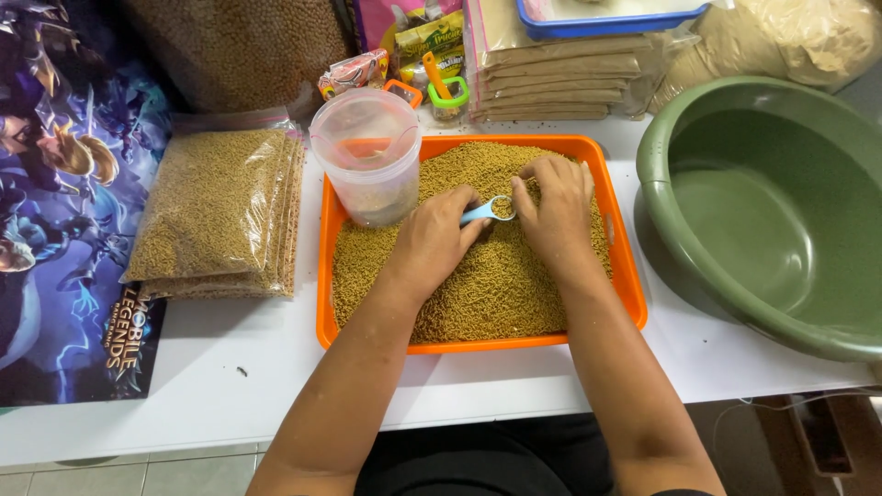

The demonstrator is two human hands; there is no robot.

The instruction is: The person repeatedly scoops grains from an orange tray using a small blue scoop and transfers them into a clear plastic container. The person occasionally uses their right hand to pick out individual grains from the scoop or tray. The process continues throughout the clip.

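**Both hands in a tray of brown pellets, a small blue scoop between them**

The left hand (432,241) lies knuckles-up on the heap of small yellow-brown pellets (501,285) that fills the orange tray (634,303) on the white desk (230,386). Its fingers are curled closed around the handle of a small blue measuring scoop (489,210), whose round bowl sticks out just past the fingertips and is full of pellets. The right hand (554,209) rests right beside the scoop, on its far side from the left hand. It is loosely cupped, palm down, with its fingertips touching the rim of the scoop's bowl and pressing into the pellets; it has nothing gripped.

Just beyond the left hand, standing in the near corner of the tray, is a clear plastic tub (367,156) with no lid on; a shallow layer of the same pellets shows at its bottom. Further out from the left hand, flat on the desk, lies a stack of sealed clear bags (216,211) packed with pellets, and past them a printed purple mat (64,202).

Outward from the right hand sits a large green plastic basin (772,202), with nothing visible inside. Beyond both hands, at the back of the desk, are a stack of flat brown packets in clear wrap (551,83), a blue tray (606,20), a large sack of pellets (239,46), and small orange and green scoops (441,87) among coloured packets.
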